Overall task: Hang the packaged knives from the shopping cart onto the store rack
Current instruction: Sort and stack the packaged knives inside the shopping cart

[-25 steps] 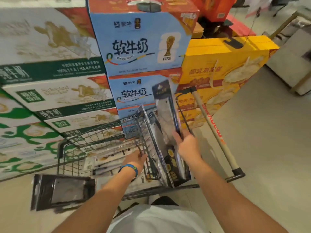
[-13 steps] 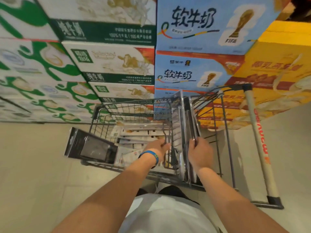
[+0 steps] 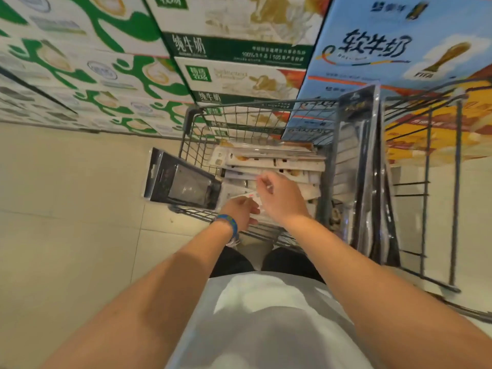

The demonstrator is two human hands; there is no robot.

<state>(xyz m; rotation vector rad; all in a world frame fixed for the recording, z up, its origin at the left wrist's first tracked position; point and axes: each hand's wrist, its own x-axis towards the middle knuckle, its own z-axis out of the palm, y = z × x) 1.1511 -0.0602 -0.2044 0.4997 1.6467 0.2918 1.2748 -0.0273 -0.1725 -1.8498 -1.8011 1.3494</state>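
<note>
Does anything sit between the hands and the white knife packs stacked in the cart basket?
Nothing visible does. The left hand and right hand are both inside the cart, directly above the white packs. Blur hides whether either grips one. The rack is not in view.

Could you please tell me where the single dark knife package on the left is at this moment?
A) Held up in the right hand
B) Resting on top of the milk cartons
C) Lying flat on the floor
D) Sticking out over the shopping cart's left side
D: the dark knife package juts out past the left side of the shopping cart, above the floor, with neither hand on it.
</note>
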